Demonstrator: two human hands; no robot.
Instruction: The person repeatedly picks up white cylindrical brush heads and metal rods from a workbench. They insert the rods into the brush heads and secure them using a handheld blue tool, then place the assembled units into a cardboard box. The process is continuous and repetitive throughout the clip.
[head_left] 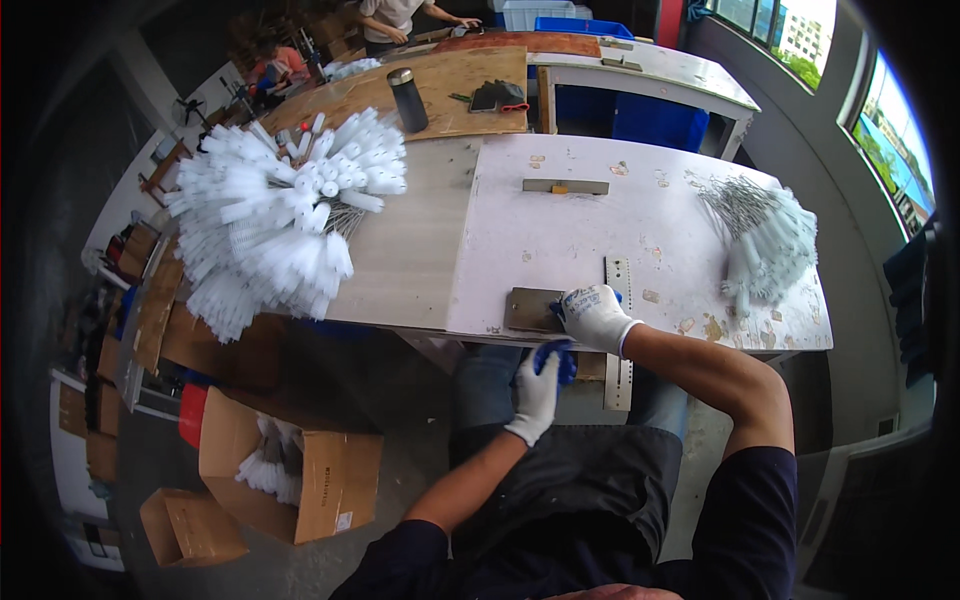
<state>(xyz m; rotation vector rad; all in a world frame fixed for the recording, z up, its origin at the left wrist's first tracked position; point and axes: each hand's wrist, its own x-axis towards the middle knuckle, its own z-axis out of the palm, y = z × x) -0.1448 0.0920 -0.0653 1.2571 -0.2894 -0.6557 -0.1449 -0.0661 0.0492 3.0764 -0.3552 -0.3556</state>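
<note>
My left hand (538, 392), in a white glove with blue-coated fingers, is just below the table's front edge, fingers curled in. What it holds, if anything, is hidden. My right hand (595, 317), gloved the same way, bends its fingers down at the right end of a flat dark metal plate (529, 309) at the table edge. Anything between those fingers is hidden too. A perforated metal strip (618, 384) runs under my right wrist and past the edge. To the right lies a bundle of white bottle brushes (773, 245) with thin wire stems.
A large heap of white bottle brushes (270, 220) covers the table's left end. Farther back are a metal bar (566, 187), a dark tumbler (407, 100) and a wooden table (455, 75). An open carton (340, 480) with brushes stands on the floor at left. Another person stands at the back.
</note>
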